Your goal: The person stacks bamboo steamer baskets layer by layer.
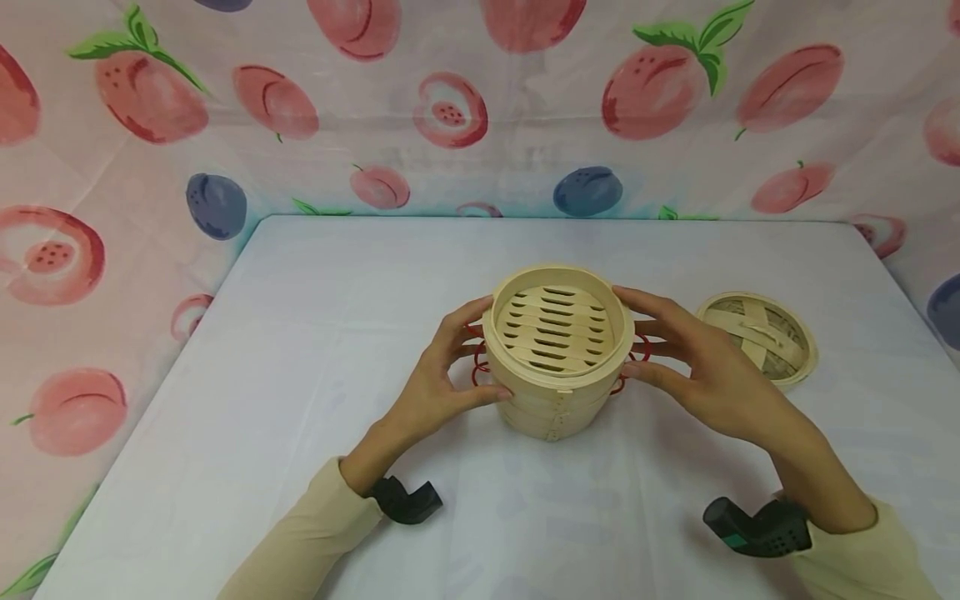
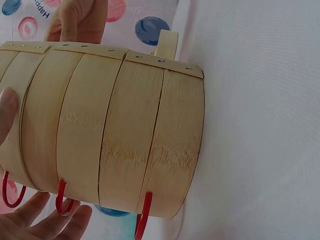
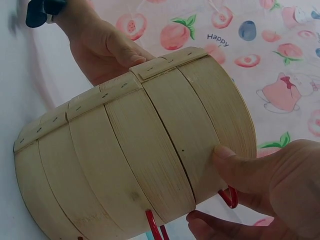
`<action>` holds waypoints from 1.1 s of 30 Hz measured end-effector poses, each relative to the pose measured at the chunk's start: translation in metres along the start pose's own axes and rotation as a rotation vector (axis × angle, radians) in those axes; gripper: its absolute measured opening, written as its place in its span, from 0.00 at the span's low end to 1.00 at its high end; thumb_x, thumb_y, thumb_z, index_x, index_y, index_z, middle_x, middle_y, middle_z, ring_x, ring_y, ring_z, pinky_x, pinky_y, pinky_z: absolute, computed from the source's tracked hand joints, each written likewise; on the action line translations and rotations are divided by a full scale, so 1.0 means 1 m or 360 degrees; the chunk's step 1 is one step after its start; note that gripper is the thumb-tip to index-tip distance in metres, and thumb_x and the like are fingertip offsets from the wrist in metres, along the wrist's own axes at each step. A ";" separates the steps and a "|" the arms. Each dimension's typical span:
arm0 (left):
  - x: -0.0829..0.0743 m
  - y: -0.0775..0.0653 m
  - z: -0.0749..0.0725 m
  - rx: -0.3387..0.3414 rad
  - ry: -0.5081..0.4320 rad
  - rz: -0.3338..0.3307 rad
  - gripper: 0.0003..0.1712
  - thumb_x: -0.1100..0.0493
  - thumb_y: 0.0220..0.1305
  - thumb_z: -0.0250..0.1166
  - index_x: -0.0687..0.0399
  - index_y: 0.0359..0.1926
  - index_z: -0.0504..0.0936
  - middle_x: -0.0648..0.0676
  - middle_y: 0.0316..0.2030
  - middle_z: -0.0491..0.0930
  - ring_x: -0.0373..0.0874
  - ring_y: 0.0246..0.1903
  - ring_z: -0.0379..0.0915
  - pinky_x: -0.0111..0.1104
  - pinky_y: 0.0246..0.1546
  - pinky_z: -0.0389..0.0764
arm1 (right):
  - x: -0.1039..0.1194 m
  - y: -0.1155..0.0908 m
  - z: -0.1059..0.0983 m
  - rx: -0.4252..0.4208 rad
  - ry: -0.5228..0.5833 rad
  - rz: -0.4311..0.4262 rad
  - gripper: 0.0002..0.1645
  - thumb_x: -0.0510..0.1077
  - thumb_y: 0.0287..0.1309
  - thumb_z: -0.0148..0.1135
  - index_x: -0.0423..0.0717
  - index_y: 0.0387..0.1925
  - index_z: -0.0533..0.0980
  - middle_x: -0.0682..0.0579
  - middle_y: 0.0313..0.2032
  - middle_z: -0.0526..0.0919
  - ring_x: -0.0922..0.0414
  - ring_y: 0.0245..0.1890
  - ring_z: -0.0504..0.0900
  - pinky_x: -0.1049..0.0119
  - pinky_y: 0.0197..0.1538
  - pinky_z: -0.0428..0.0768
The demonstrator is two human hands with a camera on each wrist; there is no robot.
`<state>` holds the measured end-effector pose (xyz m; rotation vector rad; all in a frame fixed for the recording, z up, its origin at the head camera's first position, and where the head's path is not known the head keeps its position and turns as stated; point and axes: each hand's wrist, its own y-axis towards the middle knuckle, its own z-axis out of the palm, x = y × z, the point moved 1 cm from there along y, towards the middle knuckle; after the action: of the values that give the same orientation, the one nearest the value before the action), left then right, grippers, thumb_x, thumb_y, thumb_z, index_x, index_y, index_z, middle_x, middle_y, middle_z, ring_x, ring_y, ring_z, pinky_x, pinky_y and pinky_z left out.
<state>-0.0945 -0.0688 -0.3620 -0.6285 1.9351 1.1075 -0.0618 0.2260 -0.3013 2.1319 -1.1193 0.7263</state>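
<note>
White table point(image 1: 337, 292); fingers point(image 1: 654, 302) around steamer point(image 1: 558, 353)

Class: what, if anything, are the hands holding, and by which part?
The steamer, by opposite sides near its top, between the left hand and right hand.

one legible word point(image 3: 217, 40)

"happy" is printed on the fruit-patterned cloth point(image 3: 272, 55), at the upper right of the right wrist frame; it shows again, turned askew, at the upper left of the left wrist frame.

Lid point(image 1: 759, 335) and, apparently, steamer point(image 1: 558, 352) on table point(image 1: 360, 308)
</note>
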 end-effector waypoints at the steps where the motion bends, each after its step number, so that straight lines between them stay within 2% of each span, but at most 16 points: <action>1: 0.000 0.000 0.000 -0.0002 0.0002 -0.0001 0.58 0.70 0.44 0.77 0.49 0.72 0.53 0.49 0.70 0.55 0.49 0.55 0.68 0.44 0.54 0.73 | 0.000 0.000 0.000 0.0001 0.0004 -0.0005 0.50 0.28 0.52 0.67 0.57 0.72 0.57 0.57 0.68 0.63 0.62 0.55 0.76 0.75 0.54 0.73; 9: -0.002 0.000 0.001 -0.0007 0.0017 -0.0001 0.58 0.71 0.43 0.77 0.49 0.72 0.54 0.48 0.69 0.56 0.49 0.54 0.69 0.43 0.54 0.73 | 0.000 0.000 -0.001 -0.0002 -0.0012 -0.0023 0.50 0.27 0.52 0.66 0.56 0.72 0.57 0.56 0.68 0.63 0.64 0.56 0.75 0.75 0.54 0.72; 33: 0.000 -0.003 0.007 -0.0063 0.0020 0.0010 0.57 0.70 0.43 0.77 0.51 0.71 0.54 0.51 0.69 0.57 0.51 0.60 0.65 0.45 0.55 0.72 | -0.001 0.000 -0.001 0.0006 -0.0054 0.0001 0.49 0.29 0.55 0.64 0.58 0.72 0.56 0.57 0.68 0.62 0.57 0.56 0.76 0.76 0.54 0.72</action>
<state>-0.0890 -0.0642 -0.3653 -0.6532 1.9311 1.1509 -0.0623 0.2277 -0.3011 2.1546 -1.1370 0.6958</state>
